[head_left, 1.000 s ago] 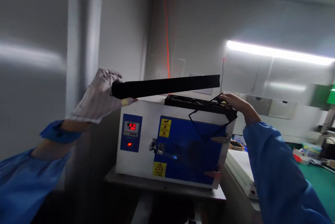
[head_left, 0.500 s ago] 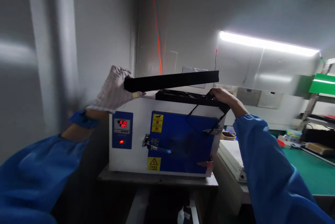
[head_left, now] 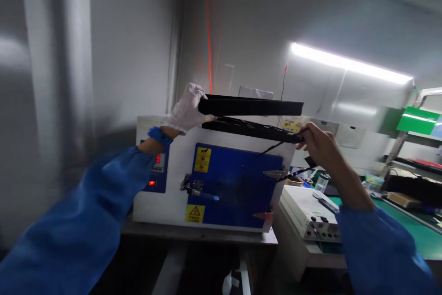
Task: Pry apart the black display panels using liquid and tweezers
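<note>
My left hand [head_left: 191, 108], in a pale striped glove, grips the left end of a black tray [head_left: 252, 107] and holds it raised, roughly level. Below it a second black tray [head_left: 248, 130] rests on top of a white oven [head_left: 162, 212] with a blue door [head_left: 235, 189]; thin black strips or cables lie in it. My bare right hand [head_left: 316, 142] pinches a thin black cable [head_left: 276, 147] at the lower tray's right end. Part of the cable hangs beside the hand, with a small dark piece [head_left: 310, 162] on it.
On the oven's left is a panel with a lit red switch [head_left: 152, 183]; a latch handle [head_left: 200, 192] sticks out of the door. At right, a white instrument box [head_left: 307, 210] stands beside a green-topped bench [head_left: 397, 226]. A lamp tube [head_left: 352, 63] hangs above.
My left hand has moved right with the upper tray. My right hand has drawn right and slightly down, pulling the cable over the lower tray's end. The view has shifted slightly.
</note>
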Motion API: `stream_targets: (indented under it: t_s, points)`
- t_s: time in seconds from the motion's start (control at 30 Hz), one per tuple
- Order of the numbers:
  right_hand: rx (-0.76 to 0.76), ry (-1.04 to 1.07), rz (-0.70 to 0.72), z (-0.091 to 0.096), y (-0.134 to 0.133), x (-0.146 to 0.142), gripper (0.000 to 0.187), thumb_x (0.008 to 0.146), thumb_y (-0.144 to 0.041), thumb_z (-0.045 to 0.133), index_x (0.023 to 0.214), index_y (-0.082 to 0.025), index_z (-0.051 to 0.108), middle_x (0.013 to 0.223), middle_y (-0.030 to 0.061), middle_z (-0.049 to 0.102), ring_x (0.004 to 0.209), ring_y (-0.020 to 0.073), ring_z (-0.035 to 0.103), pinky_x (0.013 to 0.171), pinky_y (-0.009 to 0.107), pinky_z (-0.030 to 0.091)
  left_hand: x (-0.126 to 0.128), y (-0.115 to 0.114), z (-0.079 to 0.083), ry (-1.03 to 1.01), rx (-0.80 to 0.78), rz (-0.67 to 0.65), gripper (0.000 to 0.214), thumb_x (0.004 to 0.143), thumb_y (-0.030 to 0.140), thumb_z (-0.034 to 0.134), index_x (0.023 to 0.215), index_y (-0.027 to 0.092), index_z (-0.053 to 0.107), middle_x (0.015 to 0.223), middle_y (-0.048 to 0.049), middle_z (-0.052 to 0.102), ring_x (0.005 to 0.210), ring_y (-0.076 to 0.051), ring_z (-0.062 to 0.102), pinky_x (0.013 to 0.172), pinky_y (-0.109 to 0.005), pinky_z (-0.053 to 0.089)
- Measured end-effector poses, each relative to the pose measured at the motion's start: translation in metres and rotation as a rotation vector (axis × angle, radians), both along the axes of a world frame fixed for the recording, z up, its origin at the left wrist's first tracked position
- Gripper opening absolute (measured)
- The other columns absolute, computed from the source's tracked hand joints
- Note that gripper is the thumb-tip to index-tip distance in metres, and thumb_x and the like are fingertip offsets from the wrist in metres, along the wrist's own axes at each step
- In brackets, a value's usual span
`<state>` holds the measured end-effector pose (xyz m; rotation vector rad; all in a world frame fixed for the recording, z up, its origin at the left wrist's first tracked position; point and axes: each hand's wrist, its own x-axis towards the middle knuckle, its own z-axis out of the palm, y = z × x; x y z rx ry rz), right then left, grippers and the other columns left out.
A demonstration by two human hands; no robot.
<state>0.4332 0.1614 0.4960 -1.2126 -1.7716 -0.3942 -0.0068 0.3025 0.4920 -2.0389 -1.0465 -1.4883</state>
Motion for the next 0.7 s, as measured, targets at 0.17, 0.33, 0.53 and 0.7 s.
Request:
stream_targets:
  t_s: [0.17, 0.33, 0.53, 0.7]
  points:
    - [0.046, -0.040, -0.105, 0.001, -0.075, 0.020, 0.053, 0.107, -0.089, 0.053, 0.102, -0.039, 0.070, 0.077, 0.0046, 0.079, 0.051, 0.0266, 0.067, 0.059, 0.050, 0.065, 0.042, 0.029, -0.007, 0.000, -0.125, -0.005, 0.052, 0.084, 0.031, 0.102, 0.119, 0.022, 0.064, 0.140, -0.0096, 0.069, 0.118, -0.026, 0.076, 0.112, -0.044, 0.067]
    - [0.083, -0.128, -0.320, 0.038, -0.110, 0.039, 0.049, 0.112, -0.075, 0.053, 0.080, -0.043, 0.071, 0.061, 0.0105, 0.060, 0.076, 0.0420, 0.079, 0.078, 0.070, 0.069, 0.048, 0.049, -0.013, -0.060, -0.182, -0.004, 0.058, 0.076, 0.030, 0.110, 0.116, 0.023, 0.069, 0.145, -0.0131, 0.069, 0.124, -0.035, 0.079, 0.114, -0.049, 0.067]
    - [0.434, 0.001, -0.346, 0.083, -0.090, -0.009, 0.029, 0.118, -0.065, 0.059, 0.126, -0.046, 0.079, 0.120, 0.0113, 0.081, 0.138, 0.0391, 0.077, 0.123, 0.067, 0.059, 0.052, 0.052, -0.025, -0.202, -0.163, -0.038, 0.062, 0.089, 0.033, 0.102, 0.141, 0.023, 0.070, 0.160, -0.0173, 0.067, 0.164, -0.041, 0.061, 0.141, -0.056, 0.053]
    - [0.457, -0.180, -0.098, 0.109, 0.022, -0.094, 0.052, 0.124, -0.049, 0.037, 0.150, -0.026, 0.077, 0.156, 0.0220, 0.068, 0.159, 0.0483, 0.056, 0.141, 0.083, 0.038, 0.054, 0.018, -0.068, -0.400, -0.101, -0.024, 0.061, 0.113, 0.030, 0.074, 0.168, 0.014, 0.052, 0.174, -0.0288, 0.058, 0.174, -0.042, 0.054, 0.145, -0.064, 0.051]
